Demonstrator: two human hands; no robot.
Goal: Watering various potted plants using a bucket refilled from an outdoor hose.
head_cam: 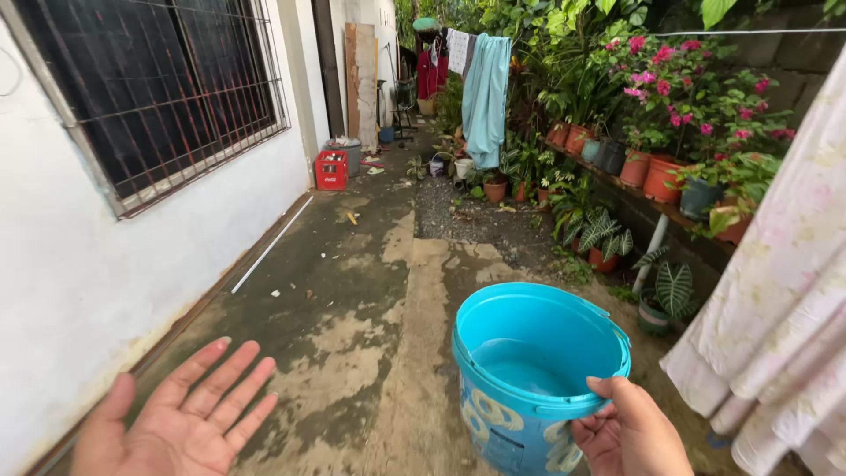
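2 hands are in view: our right hand pinches the near rim of the blue bucket, thumb over the edge, while our left hand is spread, palm up, holding nothing. With water low inside, we judge a level rim over the wet concrete path avoids spills.
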